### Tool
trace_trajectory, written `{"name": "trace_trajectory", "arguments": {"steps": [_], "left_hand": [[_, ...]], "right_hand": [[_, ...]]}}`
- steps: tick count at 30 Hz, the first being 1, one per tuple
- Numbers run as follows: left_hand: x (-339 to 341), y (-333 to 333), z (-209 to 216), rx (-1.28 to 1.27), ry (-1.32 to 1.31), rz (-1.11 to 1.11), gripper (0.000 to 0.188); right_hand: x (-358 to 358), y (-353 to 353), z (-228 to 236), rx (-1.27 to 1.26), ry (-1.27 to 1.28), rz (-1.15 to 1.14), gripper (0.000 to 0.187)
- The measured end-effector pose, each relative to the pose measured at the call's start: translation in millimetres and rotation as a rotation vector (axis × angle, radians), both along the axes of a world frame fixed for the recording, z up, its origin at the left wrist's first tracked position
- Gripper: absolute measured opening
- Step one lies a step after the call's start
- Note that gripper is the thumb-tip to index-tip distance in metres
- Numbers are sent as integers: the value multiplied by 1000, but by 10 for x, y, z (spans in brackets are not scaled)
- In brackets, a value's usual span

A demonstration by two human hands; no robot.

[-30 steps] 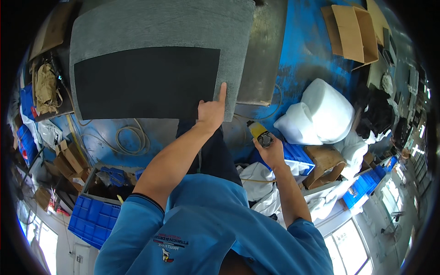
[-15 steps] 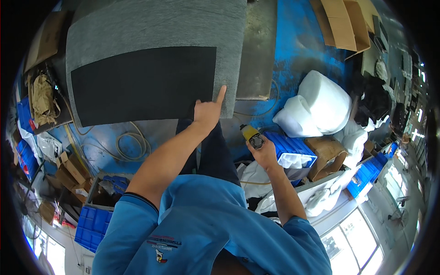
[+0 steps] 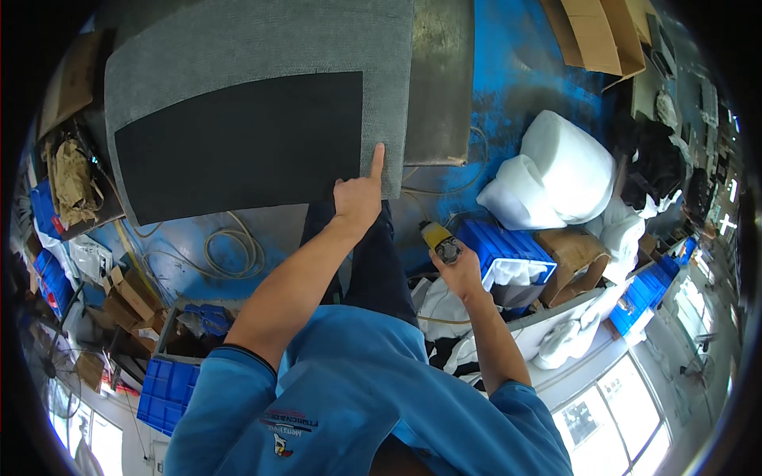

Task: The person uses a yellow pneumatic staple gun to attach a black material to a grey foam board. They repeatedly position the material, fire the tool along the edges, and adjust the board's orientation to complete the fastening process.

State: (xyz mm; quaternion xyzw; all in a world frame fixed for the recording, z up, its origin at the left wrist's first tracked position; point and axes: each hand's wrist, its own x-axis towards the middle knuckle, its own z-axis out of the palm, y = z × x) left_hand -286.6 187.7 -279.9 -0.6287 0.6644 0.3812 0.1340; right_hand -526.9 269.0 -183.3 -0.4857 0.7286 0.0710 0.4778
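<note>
My left hand [image 3: 359,196] rests at the lower right corner of a grey carpet piece [image 3: 254,40], index finger stretched up along its edge. A black rectangular sheet [image 3: 238,143] lies on that carpet, its right edge just left of my finger. My right hand [image 3: 459,271] is lower and to the right, closed around a small yellow tool with a grey round head [image 3: 440,240], held away from the carpet above a blue crate [image 3: 496,242].
A dull metal plate [image 3: 440,79] lies right of the carpet on the blue floor. White foam rolls [image 3: 567,170], cardboard boxes [image 3: 591,32], a coiled cable [image 3: 230,254] and more blue crates [image 3: 171,389] surround me.
Hardly anything differs: my left finger stays at the carpet's corner and my right hand keeps the yellow tool. The view has shifted slightly.
</note>
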Motion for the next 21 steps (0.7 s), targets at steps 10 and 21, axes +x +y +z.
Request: {"name": "trace_trajectory", "arguments": {"steps": [10, 21], "left_hand": [[-62, 76, -37, -96, -15, 24, 102], [-44, -26, -12, -5, -37, 55, 96]], "right_hand": [[-176, -200, 64, -7, 29, 50, 57], [-236, -399, -26, -26, 5, 97, 56]]}}
